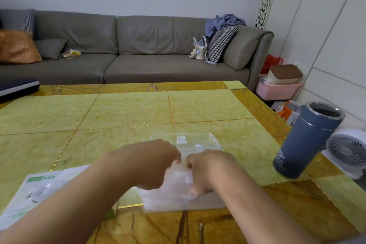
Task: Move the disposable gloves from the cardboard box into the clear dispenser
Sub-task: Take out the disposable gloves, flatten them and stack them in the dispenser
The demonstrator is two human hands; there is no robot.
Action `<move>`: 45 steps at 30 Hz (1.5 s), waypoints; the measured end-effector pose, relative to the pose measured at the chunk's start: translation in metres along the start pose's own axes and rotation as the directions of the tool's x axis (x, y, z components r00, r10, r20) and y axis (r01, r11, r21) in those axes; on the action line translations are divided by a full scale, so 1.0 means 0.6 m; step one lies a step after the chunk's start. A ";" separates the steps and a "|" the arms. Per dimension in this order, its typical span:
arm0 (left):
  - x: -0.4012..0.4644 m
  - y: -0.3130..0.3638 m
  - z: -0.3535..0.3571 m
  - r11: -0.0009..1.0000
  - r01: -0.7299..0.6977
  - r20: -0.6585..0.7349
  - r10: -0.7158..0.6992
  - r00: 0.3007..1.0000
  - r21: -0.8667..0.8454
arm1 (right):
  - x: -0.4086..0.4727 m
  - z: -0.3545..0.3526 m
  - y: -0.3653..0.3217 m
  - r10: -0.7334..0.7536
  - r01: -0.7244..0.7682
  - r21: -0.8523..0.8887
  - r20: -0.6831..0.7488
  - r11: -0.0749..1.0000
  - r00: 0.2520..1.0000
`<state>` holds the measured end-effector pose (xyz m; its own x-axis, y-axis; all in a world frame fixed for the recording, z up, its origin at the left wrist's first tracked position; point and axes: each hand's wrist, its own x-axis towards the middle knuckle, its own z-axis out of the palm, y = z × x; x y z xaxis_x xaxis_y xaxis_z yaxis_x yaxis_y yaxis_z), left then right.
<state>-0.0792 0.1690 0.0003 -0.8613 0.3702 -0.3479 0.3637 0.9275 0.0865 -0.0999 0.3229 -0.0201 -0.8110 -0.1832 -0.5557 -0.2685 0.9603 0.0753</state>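
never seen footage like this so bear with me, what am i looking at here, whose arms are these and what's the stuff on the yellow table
It is one picture from a camera worn on a person's head, looking down at their own bare hands; there is no robot. The left hand and right hand together grip a soft wad of clear disposable gloves. Just beyond lies the clear dispenser. The white and green cardboard box lies flat on the left of the table. A blue tumbler stands at the right edge.

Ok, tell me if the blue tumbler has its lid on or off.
Off. The blue tumbler stands on the table with its steel rim and dark mouth exposed.
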 end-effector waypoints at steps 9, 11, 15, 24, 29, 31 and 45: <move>0.020 0.047 0.045 0.951 0.300 0.054 -0.296 0.954 -0.072 | 0.013 0.018 -0.003 0.042 -0.039 0.039 -0.067 0.998 0.997; 0.027 0.046 0.039 0.945 0.324 0.075 -0.320 0.944 -0.045 | 0.008 0.021 0.007 0.059 -0.054 0.084 -0.056 0.995 0.997; 0.038 0.055 0.034 0.948 0.314 0.197 -0.317 0.928 0.047 | -0.005 0.018 0.012 0.137 -0.135 0.156 -0.001 0.978 0.991; 0.036 0.047 0.046 0.962 0.250 0.166 -0.230 0.959 -0.110 | -0.005 0.019 -0.002 0.107 -0.107 0.101 0.007 0.989 0.994; 0.023 0.032 0.067 0.945 0.261 0.050 -0.257 0.965 -0.199 | -0.031 0.030 0.005 0.117 -0.087 0.246 -0.108 0.965 0.987; 0.015 0.034 0.069 0.944 0.245 0.013 -0.248 0.969 -0.220 | -0.039 0.028 0.004 0.122 -0.085 0.274 -0.122 0.958 0.985; -0.024 0.051 0.044 0.978 0.153 0.038 -0.150 0.988 -0.139 | -0.022 0.010 -0.028 -0.051 0.050 0.017 0.032 0.999 0.998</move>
<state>-0.0460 0.1904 -0.0169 -0.8921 0.2251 -0.3918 0.1743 0.9714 0.1612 -0.0816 0.3103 -0.0190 -0.7795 -0.2249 -0.5846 -0.2999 0.9534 0.0331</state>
